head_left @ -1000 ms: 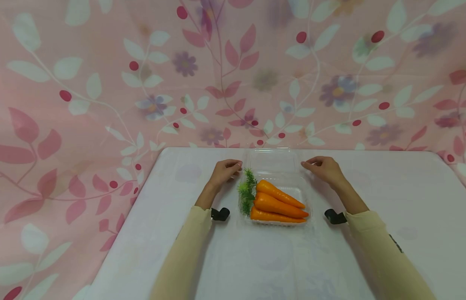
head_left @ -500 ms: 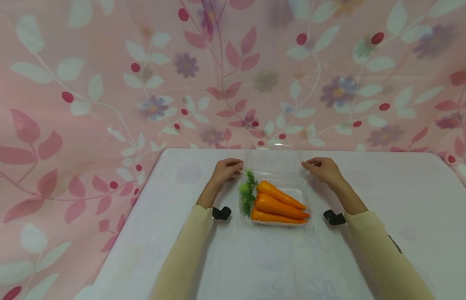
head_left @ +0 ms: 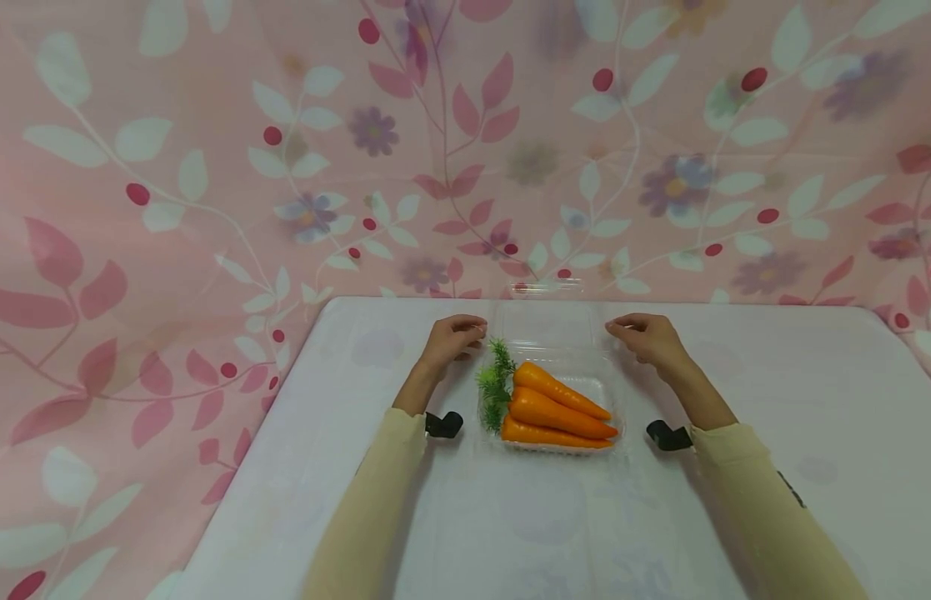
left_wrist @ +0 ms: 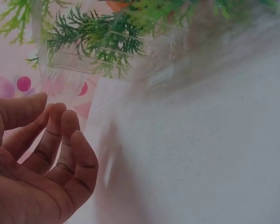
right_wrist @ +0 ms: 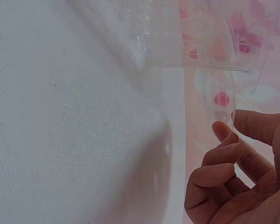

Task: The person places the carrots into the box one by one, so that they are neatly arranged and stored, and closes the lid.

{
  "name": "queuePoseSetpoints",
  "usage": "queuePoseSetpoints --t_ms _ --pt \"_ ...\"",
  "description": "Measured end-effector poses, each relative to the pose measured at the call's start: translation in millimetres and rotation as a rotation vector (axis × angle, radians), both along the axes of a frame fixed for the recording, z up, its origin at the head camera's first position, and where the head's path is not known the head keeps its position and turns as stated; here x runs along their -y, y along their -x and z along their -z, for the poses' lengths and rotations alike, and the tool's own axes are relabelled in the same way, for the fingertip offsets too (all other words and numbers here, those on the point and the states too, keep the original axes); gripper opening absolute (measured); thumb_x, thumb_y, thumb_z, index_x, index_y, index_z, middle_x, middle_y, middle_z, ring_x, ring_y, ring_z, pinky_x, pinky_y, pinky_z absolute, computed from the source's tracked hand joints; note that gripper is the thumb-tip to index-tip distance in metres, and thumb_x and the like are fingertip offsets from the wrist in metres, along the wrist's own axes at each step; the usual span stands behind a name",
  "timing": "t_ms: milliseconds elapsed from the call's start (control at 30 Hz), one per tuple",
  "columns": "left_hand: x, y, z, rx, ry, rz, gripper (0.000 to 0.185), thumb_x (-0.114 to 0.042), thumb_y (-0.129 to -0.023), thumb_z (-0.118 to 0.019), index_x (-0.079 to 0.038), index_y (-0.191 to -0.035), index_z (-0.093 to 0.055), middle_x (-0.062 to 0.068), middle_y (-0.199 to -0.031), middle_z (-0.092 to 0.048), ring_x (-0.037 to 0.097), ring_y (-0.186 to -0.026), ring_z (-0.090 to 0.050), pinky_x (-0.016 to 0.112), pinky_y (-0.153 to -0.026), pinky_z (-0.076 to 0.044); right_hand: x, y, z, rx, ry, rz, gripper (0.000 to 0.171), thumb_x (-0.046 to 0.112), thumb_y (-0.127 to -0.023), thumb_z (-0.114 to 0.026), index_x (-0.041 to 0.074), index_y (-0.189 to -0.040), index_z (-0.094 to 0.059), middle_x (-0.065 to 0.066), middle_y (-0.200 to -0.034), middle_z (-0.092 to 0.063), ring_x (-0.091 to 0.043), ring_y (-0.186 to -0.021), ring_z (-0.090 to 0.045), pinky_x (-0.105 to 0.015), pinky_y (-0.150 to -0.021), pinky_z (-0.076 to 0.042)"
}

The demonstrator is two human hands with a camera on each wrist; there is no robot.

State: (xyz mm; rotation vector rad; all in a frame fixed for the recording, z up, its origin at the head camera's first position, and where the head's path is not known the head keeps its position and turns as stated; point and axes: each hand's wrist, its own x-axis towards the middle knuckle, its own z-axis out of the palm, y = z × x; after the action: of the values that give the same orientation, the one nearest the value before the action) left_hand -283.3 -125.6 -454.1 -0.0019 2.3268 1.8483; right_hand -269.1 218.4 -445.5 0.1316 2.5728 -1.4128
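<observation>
On the worktop (head_left: 285,467), the left hand (head_left: 450,338) and right hand (head_left: 648,337) each pinch a side edge of the clear lid (head_left: 546,321), raised behind the tray of carrots (head_left: 558,404).

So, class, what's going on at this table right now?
A person sits at a white table with a clear plastic clamshell box in front of them. Three orange carrots with green tops lie in its tray. The left hand and right hand each pinch a side edge of the hinged lid, which stands raised at the far side, so the box is open.
</observation>
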Motion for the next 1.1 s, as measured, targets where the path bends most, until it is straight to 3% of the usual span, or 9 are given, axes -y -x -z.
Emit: queuePoseSetpoints --t_ms 500,667,867,1100 --pt "0 0.3 -3.2 -0.023 -0.017 -0.014 0.032 -0.018 -0.094 -0.069 -0.003 -0.122 -0.068 0.007 -0.1 -0.069 0.032 -0.09 -0.066 0.036 -0.069 -0.056 -2 -4.8 -10.1 -0.015 0.043 0.009 0.059 0.046 -0.095 -0.062 0.0 -0.132 -0.06 -0.021 -0.129 -0.054 -0.032 -0.102 -0.049 -0.031 -0.074 -0.048" --pt "0 -0.1 -5.5 -0.023 -0.028 -0.015 0.035 -0.018 -0.093 -0.07 -0.001 -0.124 -0.067 0.007 -0.099 -0.069 0.038 -0.095 -0.065 0.035 -0.068 -0.055 -2 -5.5 -12.4 -0.014 0.05 0.006 0.061 0.047 -0.095 -0.062 -0.001 -0.133 -0.059 -0.023 -0.134 -0.053 -0.037 -0.11 -0.051 -0.038 -0.082 -0.049" --pt "-1 -1.3 -8.1 -0.027 -0.034 -0.016 0.032 -0.02 -0.093 -0.071 -0.005 -0.121 -0.069 0.006 -0.097 -0.068 0.039 -0.094 -0.065 0.039 -0.07 -0.056 -3 -6.1 -13.1 -0.016 0.052 0.01 0.062 0.047 -0.095 -0.062 -0.001 -0.134 -0.058 -0.023 -0.135 -0.053 -0.039 -0.113 -0.05 -0.049 -0.091 -0.049" --pt "0 -1.6 -9.5 -0.039 -0.061 -0.022 0.024 -0.018 -0.093 -0.07 -0.008 -0.115 -0.072 0.007 -0.096 -0.067 0.044 -0.096 -0.063 0.048 -0.075 -0.056 -5 -9.6 -17.0 -0.044 0.055 0.004 0.06 0.048 -0.095 -0.062 0.001 -0.132 -0.061 -0.022 -0.134 -0.054 -0.037 -0.114 -0.048 -0.049 -0.092 -0.048"
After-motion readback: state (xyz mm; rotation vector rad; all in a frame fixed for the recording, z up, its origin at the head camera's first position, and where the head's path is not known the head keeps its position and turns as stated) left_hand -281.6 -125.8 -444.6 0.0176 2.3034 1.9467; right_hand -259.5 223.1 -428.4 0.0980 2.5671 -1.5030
